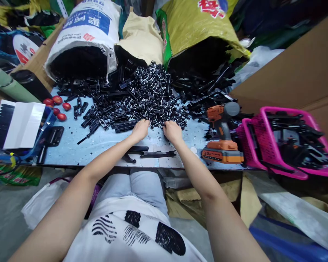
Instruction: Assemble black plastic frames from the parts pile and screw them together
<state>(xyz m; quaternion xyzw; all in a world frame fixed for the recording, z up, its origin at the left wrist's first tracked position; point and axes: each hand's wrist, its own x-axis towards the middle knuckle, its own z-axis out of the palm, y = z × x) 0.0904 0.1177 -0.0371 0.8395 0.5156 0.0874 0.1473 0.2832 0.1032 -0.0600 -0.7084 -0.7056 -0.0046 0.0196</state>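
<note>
Both hands are at the front edge of a heap of small black parts with metal pins (153, 94). My left hand (141, 130) has its fingers curled together at the heap; whatever they pinch is too small to name. To its right, my right hand (172, 131) is closed the same way, with its fingertips against the small parts and their contents hidden. Long black plastic pieces (124, 126) lie just left of my left hand. Between my forearms, near the table edge, rests a long black assembled part (153, 153).
An orange cordless drill (222, 134) stands right of my hands, beside pink baskets (265, 142) of black parts. Open sacks, one white (93, 32) and one yellow (196, 29), lie behind the heap. Red fruits (61, 116) and a blue bin (47, 120) are at left.
</note>
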